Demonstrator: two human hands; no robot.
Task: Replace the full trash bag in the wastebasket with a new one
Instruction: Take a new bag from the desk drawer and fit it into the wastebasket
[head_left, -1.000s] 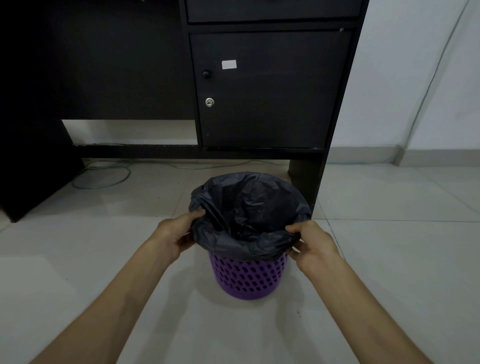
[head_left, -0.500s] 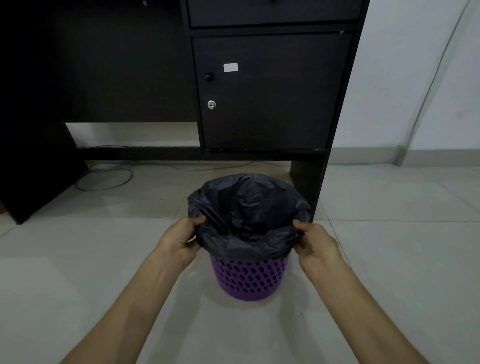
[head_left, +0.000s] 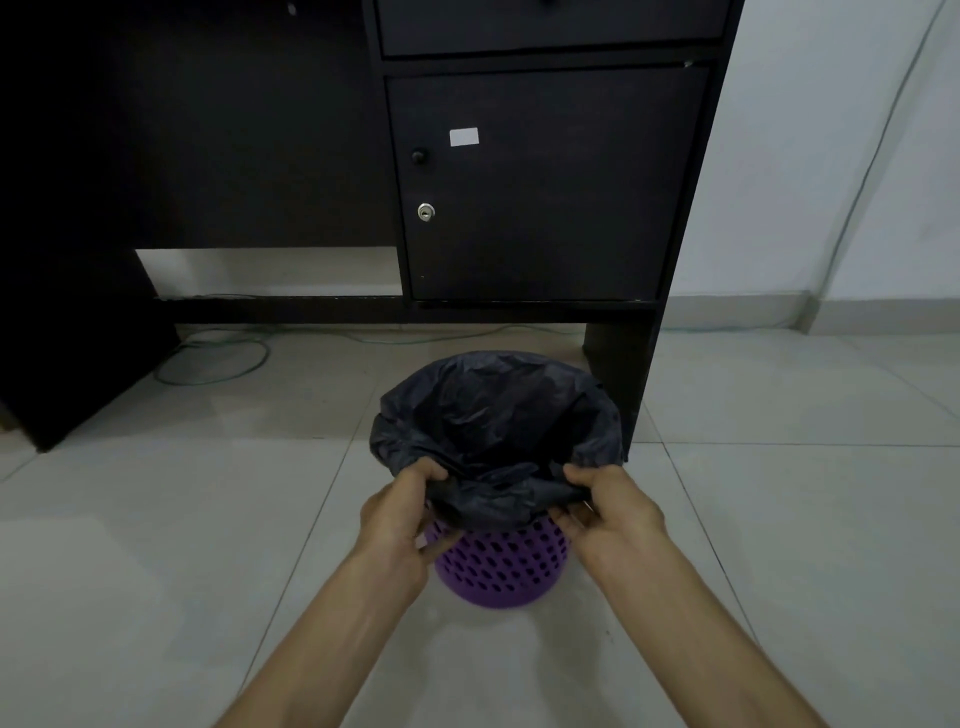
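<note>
While the basket (head_left: 500, 569) stands on the floor (head_left: 779, 519), I note left hand (head_left: 399, 519) and right hand (head_left: 613, 514) both pinching the bag's (head_left: 493, 415) near rim.

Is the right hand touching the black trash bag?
Touching. The head view shows the right hand pinching the near edge of the black trash bag.

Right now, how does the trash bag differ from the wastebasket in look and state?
The trash bag is black and crinkled; the wastebasket is purple with many holes. The left hand and the right hand each grip the bag's near edge, while the wastebasket stands upright on the floor. Both have a round open top.
</note>
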